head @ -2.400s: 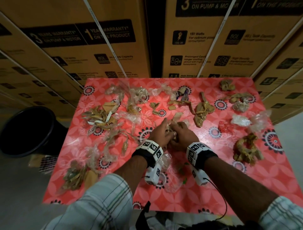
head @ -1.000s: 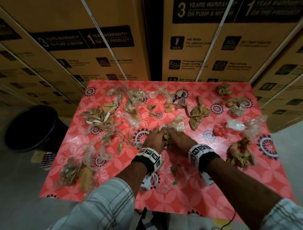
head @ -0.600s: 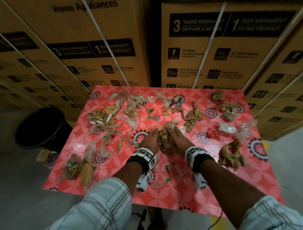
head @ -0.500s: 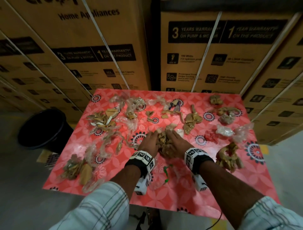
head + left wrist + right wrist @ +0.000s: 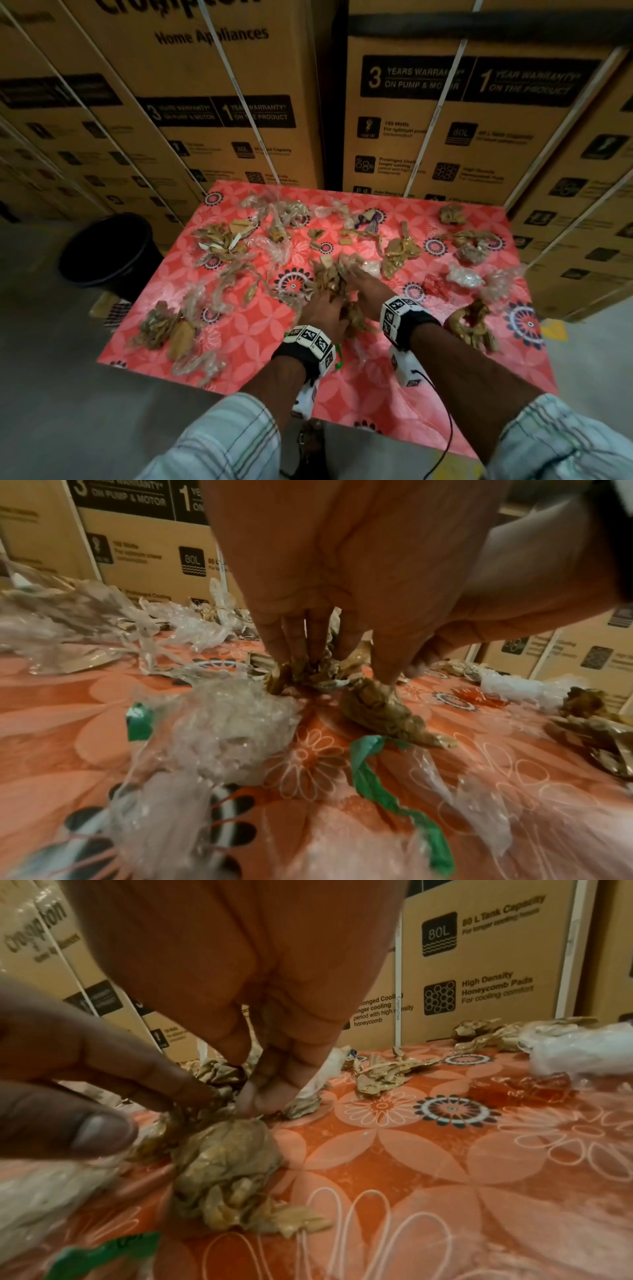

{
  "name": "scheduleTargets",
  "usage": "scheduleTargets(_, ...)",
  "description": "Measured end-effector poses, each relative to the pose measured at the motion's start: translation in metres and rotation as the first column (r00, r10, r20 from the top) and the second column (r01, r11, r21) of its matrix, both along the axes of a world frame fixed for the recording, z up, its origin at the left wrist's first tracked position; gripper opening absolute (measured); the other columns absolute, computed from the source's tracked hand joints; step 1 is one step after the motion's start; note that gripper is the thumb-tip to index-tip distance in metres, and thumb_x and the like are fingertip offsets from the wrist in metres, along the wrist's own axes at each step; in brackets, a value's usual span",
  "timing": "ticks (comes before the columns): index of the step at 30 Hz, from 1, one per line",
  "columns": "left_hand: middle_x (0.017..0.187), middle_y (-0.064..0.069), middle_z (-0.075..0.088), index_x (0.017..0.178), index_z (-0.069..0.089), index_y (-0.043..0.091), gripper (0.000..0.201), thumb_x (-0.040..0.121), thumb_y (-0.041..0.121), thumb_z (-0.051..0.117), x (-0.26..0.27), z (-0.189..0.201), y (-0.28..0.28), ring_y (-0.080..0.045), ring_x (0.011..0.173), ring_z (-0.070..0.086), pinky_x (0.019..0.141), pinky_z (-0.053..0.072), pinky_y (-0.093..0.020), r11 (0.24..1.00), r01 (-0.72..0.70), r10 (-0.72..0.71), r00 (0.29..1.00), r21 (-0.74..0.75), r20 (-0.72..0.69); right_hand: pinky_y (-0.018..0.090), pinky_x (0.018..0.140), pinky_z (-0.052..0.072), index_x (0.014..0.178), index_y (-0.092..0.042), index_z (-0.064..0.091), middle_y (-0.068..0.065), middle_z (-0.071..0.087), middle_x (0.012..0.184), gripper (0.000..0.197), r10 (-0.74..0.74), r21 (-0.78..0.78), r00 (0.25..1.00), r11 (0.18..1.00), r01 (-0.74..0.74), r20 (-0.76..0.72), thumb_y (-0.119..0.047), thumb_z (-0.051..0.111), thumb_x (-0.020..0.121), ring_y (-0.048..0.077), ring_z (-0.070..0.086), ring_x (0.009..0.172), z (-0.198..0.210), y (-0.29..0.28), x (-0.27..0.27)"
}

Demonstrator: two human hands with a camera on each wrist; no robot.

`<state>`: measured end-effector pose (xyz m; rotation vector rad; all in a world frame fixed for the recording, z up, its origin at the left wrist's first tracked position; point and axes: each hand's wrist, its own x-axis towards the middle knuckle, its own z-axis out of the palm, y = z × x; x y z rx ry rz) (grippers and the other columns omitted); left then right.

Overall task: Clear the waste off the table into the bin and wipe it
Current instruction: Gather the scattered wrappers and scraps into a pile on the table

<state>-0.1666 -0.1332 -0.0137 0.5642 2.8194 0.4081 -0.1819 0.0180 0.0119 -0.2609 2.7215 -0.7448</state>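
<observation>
Crumpled brown paper, tape and clear plastic waste lie scattered over the red floral table [image 5: 404, 387]. At its middle, both hands press together round a heap of brown waste [image 5: 330, 274]. My left hand [image 5: 327, 296] digs its fingers [image 5: 294, 642] into the heap from the left and grips it. My right hand [image 5: 356, 279] closes on it from the right, fingers [image 5: 274, 1080] curled into the paper. A brown wad [image 5: 226, 1164] lies just under the wrists. The black bin [image 5: 109, 253] stands on the floor off the table's left edge.
Clear plastic [image 5: 232, 723] and a green strip [image 5: 377, 777] lie near my wrists. More brown clumps [image 5: 474, 323] and plastic [image 5: 464, 277] sit on the right, other piles [image 5: 161, 325] on the left. Stacked cardboard boxes [image 5: 428, 130] wall in the far side.
Both hands have squeezed closer together and bunched the brown scraps into a taller heap between them. The head view has pulled back and tilted up.
</observation>
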Motion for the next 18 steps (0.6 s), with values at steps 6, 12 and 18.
scheduleTargets(6, 0.132, -0.011, 0.047, 0.132, 0.052, 0.018, 0.042, 0.092, 0.027, 0.052, 0.001, 0.020, 0.002, -0.034, 0.119, 0.046, 0.099, 0.042, -0.041, 0.998, -0.057, 0.057, 0.998, 0.009, -0.041, 0.038, 0.106, 0.039, 0.141, -0.020, 0.042, 0.007, 0.040, 0.148, 0.055, 0.026, 0.020, 0.996, 1.000, -0.024, -0.089, -0.001, 0.043, 0.089, 0.027, 0.044, 0.131, 0.009, 0.019, 0.024)
scheduleTargets(12, 0.122, -0.010, 0.055, 0.132, 0.055, 0.019, 0.041, 0.091, 0.022, 0.050, 0.023, 0.030, 0.039, -0.030, 0.117, 0.049, 0.099, 0.041, -0.039, 0.993, 0.025, -0.019, 0.998, 0.112, -0.056, 0.036, 0.097, 0.045, 0.134, -0.019, 0.052, 0.011, 0.057, 0.131, 0.049, 0.025, 0.013, 0.987, 1.000, -0.023, -0.161, -0.001, 0.042, 0.089, 0.029, 0.056, 0.116, 0.016, 0.053, 0.074)
scheduleTargets(18, 0.127, -0.009, 0.056, 0.130, 0.057, 0.019, 0.036, 0.094, 0.023, 0.051, 0.054, 0.024, 0.118, -0.031, 0.121, 0.048, 0.102, 0.039, -0.040, 0.982, 0.122, -0.126, 0.992, 0.142, 0.022, 0.039, 0.089, 0.048, 0.128, -0.018, 0.056, 0.011, 0.062, 0.121, 0.041, -0.140, 0.010, 0.974, 0.990, 0.144, -0.180, -0.012, 0.044, 0.089, 0.030, 0.058, 0.109, 0.006, 0.119, 0.136)
